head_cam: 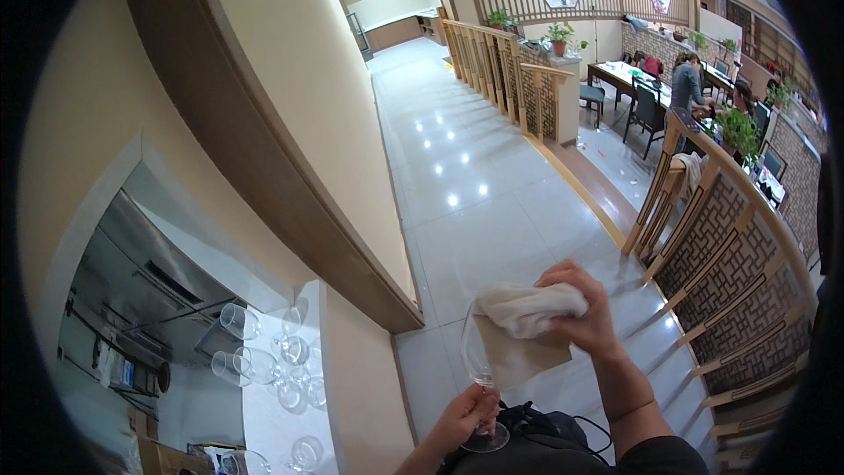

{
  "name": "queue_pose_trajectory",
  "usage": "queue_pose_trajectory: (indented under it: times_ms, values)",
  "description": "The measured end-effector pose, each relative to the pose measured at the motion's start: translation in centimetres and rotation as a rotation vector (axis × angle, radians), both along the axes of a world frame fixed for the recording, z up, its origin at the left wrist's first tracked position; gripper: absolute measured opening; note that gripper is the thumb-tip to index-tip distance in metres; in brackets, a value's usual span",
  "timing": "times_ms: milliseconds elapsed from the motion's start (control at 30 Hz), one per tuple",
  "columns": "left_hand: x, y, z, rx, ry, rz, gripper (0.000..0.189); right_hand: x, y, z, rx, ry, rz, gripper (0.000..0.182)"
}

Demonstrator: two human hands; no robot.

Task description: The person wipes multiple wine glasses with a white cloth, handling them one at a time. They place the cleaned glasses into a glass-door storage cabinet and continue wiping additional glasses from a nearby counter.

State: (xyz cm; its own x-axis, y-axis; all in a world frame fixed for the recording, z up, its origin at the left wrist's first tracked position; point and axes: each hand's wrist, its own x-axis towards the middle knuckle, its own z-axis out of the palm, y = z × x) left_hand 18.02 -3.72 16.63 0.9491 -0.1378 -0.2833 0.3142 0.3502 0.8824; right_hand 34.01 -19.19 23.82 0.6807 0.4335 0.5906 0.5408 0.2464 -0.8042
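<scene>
My left hand point(476, 409) grips the stem of a clear wine glass point(469, 349) just below its bowl. The round foot of the glass shows beneath my fingers. My right hand point(580, 303) clutches a bunched white cloth point(531, 309) at the bowl's rim; the cloth hides part of the rim, and whether some of it sits inside the bowl cannot be told. Behind the glass and cloth is a flat brown piece point(527, 356), its material unclear.
Several stemmed glasses point(293, 349) stand on a white ledge point(283, 419) at my left, by a wall opening. A wooden lattice railing point(719, 237) runs along my right. Beyond it are steps point(580, 178), tables, chairs point(646, 109), potted plants and a person point(687, 82).
</scene>
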Motion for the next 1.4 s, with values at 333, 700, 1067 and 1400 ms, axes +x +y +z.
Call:
queue_pose_trajectory:
  times_ms: [333, 700, 1067, 1400]
  values:
    - [-0.5, 0.3, -0.8, 0.189, -0.059, 0.062, 0.020, -4.4, -1.2, -2.6, -0.368, -0.083, 0.271, 0.027]
    - [-0.1, -0.3, 0.4, 0.417, -0.147, 0.188, 0.018, -1.7, -1.4, 0.1, -0.089, -0.074, 0.007, 0.036]
    - [-0.5, 1.2, -0.7, 0.739, -0.319, 0.300, 0.017, -4.7, 0.8, -1.2, -0.436, -0.080, 0.211, 0.032]
    - [-1.2, 2.3, -2.1, 1.207, -0.545, 0.373, 0.017, -1.3, -4.4, -3.0, 0.253, 0.429, 0.335, 0.041]
